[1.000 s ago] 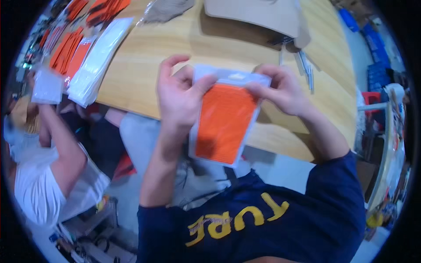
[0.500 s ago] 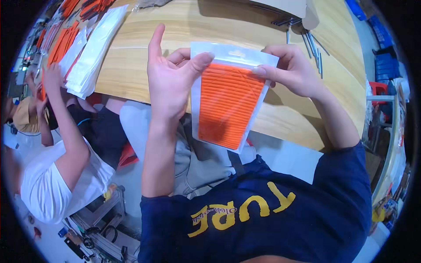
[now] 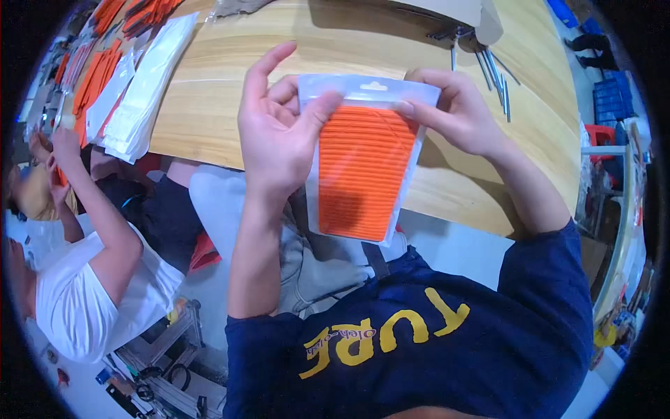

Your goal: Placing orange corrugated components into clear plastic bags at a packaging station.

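Observation:
Between my two hands hangs a clear plastic pouch (image 3: 380,92) with a hang hole at its top. A bundle of orange ribbed strips (image 3: 364,167) fills it. My left hand (image 3: 283,133) pinches the pouch's upper left corner between thumb and curled fingers, its index finger raised. At the upper right corner, my right hand (image 3: 453,112) grips with its thumb on the front; the fingertips behind are hidden. The pouch is held up near the table's front edge, above my lap.
White flat bags (image 3: 153,87) lie stacked on the wooden table (image 3: 223,91) to the left, beside orange strips (image 3: 98,80). Metal rods (image 3: 499,77) lie at the far right by a cardboard box (image 3: 447,10). A co-worker in a white shirt (image 3: 91,293) sits at left.
My left index finger has bent toward the right, and my left thumb has shifted slightly along the pouch's top. The pouch has tilted a little; both hands keep hold. The co-worker's hands have moved.

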### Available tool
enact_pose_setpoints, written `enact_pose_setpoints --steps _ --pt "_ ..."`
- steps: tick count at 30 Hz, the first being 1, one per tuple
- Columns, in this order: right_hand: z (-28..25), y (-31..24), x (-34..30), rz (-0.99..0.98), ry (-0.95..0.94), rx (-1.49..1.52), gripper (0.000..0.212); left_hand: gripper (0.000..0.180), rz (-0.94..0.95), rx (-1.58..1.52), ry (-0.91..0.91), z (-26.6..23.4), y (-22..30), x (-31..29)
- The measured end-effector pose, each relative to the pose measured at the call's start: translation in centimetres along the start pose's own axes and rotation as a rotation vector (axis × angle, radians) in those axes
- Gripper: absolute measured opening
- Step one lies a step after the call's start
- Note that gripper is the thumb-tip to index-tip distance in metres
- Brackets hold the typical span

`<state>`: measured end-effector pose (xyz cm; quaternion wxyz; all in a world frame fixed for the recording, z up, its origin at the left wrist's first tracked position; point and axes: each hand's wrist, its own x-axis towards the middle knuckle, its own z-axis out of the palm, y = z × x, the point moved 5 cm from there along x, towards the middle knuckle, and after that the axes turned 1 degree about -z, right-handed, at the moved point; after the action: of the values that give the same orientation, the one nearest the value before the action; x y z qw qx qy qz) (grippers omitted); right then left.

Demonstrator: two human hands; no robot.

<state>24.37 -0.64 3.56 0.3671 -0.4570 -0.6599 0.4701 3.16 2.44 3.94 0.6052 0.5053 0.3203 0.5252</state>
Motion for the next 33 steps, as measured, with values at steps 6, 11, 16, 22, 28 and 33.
enact_pose_setpoints --steps 6,11,16,22,28,33 --pt "1.1 -1.7 -0.4 -0.087 0.020 -0.187 0.020 0.062 0.012 0.223 -0.150 0.4 -0.6 -0.9" --pt "1.5 -3.4 -0.8 -0.243 0.007 -0.190 0.017 0.063 -0.171 0.062 -0.188 1.6 0.9 -0.9" --pt "1.7 -4.4 -0.7 -0.230 -0.009 -0.161 0.014 0.067 -0.181 0.038 -0.237 1.0 0.8 -1.0" --pt "2.1 -4.8 -0.9 -0.167 -0.025 -0.095 0.014 0.075 -0.098 0.186 -0.278 1.1 1.8 -1.4" --pt "1.6 -4.7 -1.1 -0.157 -0.007 -0.138 0.019 0.073 -0.189 -0.029 -0.213 0.9 1.8 -1.2" --pt "0.7 -5.4 -1.2 -0.031 -0.041 -0.174 0.027 0.061 0.010 0.215 -0.121 0.1 1.6 -1.3"
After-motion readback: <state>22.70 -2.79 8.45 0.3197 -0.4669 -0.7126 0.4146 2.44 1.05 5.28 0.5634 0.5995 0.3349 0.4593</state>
